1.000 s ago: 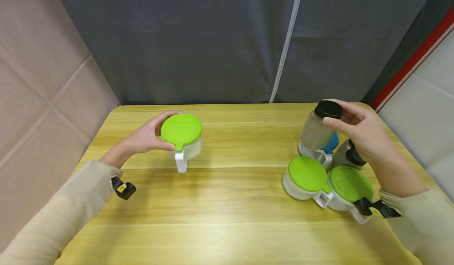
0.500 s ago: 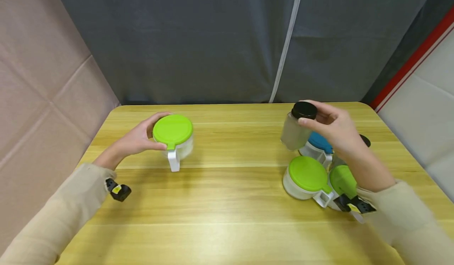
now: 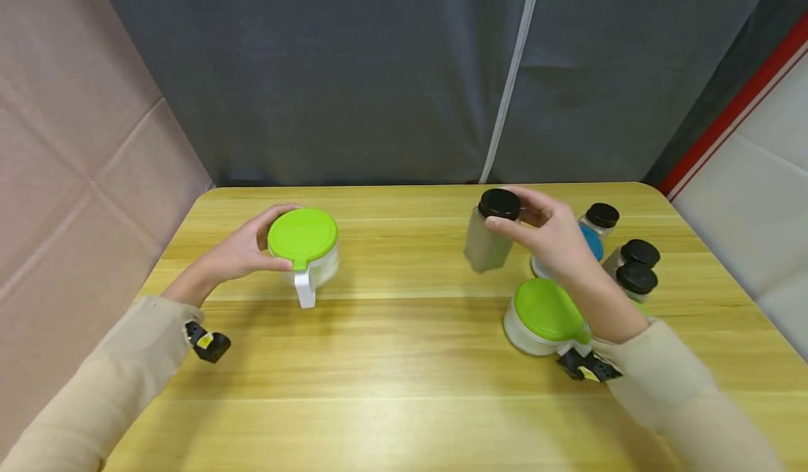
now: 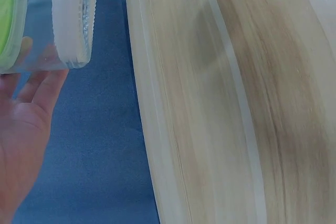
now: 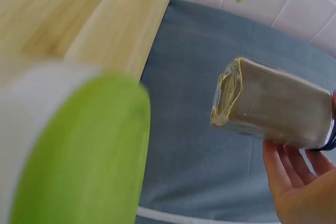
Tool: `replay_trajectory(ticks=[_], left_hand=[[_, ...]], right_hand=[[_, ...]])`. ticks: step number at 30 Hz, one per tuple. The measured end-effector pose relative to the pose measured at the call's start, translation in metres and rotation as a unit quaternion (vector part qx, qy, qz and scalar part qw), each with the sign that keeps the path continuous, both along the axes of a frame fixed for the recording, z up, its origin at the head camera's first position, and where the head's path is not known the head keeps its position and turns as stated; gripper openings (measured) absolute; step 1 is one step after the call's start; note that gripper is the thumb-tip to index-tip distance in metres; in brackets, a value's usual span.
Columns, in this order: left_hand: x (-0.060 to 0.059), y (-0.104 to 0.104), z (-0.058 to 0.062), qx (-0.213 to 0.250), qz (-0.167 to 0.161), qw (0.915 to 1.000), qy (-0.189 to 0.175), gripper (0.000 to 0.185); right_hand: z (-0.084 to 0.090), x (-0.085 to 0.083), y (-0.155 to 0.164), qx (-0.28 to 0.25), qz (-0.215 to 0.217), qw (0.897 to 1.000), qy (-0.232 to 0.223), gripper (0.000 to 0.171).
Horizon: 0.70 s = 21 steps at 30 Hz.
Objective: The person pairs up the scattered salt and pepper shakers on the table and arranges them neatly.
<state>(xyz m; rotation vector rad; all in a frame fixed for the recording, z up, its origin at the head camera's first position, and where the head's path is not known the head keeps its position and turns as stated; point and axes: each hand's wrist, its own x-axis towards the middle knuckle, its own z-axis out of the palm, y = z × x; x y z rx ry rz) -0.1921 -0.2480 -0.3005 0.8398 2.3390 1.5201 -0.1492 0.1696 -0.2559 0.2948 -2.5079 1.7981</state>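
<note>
We see the left hand (image 3: 243,251) curled round a clear cup (image 3: 312,265) with a green lid (image 3: 302,233), fingers (image 3: 274,212) grasping its far side and thumb at the near rim; the cup stands on the desk (image 3: 404,360) left of centre, its white handle (image 3: 305,291) pointing toward us; the right hand (image 3: 555,237) holds a jar (image 3: 487,247) by its black cap (image 3: 499,203), fingers pinching the cap from above; the jar is tilted, and the right wrist view shows its base clear of the desk; just right of it sit a blue-lidded cup (image 3: 590,242), another green-lidded cup (image 3: 543,315) under the wrist, and three small black-capped jars (image 3: 637,265) near the desk's right edge.
</note>
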Motion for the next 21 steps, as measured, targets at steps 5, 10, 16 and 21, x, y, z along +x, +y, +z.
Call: replay_trajectory(ticks=[5,10,16,21], left_hand=[[-0.001,0.000,-0.003,0.001,-0.002,1.0000,0.002,0.079],[0.001,0.000,-0.007,-0.008,0.004,0.9999,-0.008,0.080],[0.004,-0.001,-0.014,0.000,0.000,0.9999,-0.013,0.079],[0.004,-0.002,-0.019,-0.001,0.004,0.9999,-0.012,0.078]], right_hand=[[-0.005,0.000,-0.015,-0.003,0.004,1.000,0.012,0.051],[-0.014,-0.001,-0.028,-0.003,0.014,1.000,0.006,0.051],[-0.024,0.001,-0.044,-0.020,0.025,0.999,-0.007,0.050],[-0.030,0.002,-0.058,-0.032,0.037,0.999,-0.007,0.049]])
